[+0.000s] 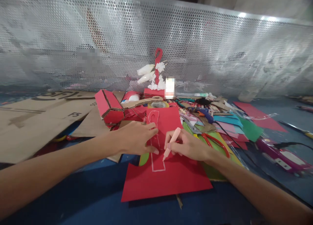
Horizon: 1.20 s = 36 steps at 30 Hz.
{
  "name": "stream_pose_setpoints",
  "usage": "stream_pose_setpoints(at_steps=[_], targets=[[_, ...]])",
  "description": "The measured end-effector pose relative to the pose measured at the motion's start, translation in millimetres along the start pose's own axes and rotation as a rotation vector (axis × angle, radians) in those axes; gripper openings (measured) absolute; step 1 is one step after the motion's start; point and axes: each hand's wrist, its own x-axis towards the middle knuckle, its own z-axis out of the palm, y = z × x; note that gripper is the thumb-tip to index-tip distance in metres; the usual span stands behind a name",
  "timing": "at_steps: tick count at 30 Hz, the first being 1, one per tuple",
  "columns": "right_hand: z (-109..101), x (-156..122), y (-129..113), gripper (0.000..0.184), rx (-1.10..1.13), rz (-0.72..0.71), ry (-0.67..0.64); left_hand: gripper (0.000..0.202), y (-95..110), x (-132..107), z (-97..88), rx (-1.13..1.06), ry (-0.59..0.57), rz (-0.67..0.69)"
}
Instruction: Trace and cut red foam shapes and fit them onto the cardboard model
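A sheet of red paper [168, 182] lies on the blue surface before me, bearing a pale chalky outline of a long shape with a rounded, hooked top and a rectangular foot. My left hand [138, 138] rests palm down across the outline's left side, fingers spread on the paper. Held like a pen in my right hand [189, 146] is a pale pink marker [175, 136], its tip touching the outline's lower right edge. Behind the sheet stands a red hook-topped piece [158, 56] with white flower-like shapes.
Red-handled scissors [217, 141] lie right of the paper on a green sheet. Around them are a blue glue gun [206, 116], coloured paper scraps and a purple power strip [283, 158]. A tape roll [158, 104], red cardboard box [111, 109] and cardboard sheets [49, 120] lie behind and left.
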Motion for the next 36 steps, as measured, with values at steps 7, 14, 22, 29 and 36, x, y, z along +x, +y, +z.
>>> stream_pose_setpoints(at_steps=[7,14,22,29,36], targets=[[-0.2,-0.4,1.4,0.027,-0.034,0.022,0.019,0.051,-0.3,0.5,-0.4,-0.001,-0.018,0.004],[-0.4,0.4,1.8,0.019,0.010,0.058,0.054,0.053,-1.9,0.1,3.0,0.011,-0.002,0.008],[-0.9,0.8,1.5,0.020,-0.004,0.062,0.029,0.051,-1.3,-0.3,2.3,0.017,0.006,0.012],[-1.3,0.3,0.0,0.019,-0.003,0.057,0.035,0.052,-1.2,0.1,2.5,0.006,-0.001,-0.001],[-1.3,0.5,7.3,0.015,-0.037,0.072,0.087,0.057,-3.1,-0.1,6.3,0.009,0.013,0.003]])
